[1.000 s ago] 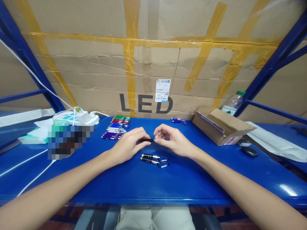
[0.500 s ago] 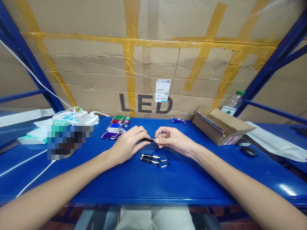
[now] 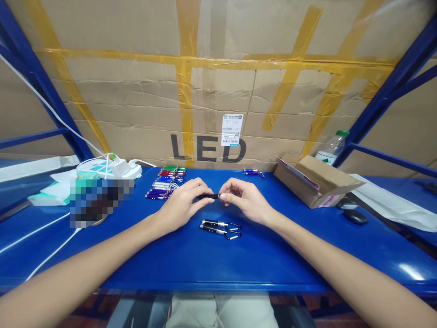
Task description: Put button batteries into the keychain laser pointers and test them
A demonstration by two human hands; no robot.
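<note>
Left hand (image 3: 182,202) and right hand (image 3: 249,200) pinch one black tube (image 3: 214,196) — two black penlights (image 3: 212,229) lie nearer the body.

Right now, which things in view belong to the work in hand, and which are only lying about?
Likely work:
black penlight in left hand and right hand
two black penlights with carabiners
coloured penlights in rows

Likely lying about:
open cardboard box
computer mouse
green-capped bottle
power strip
</note>
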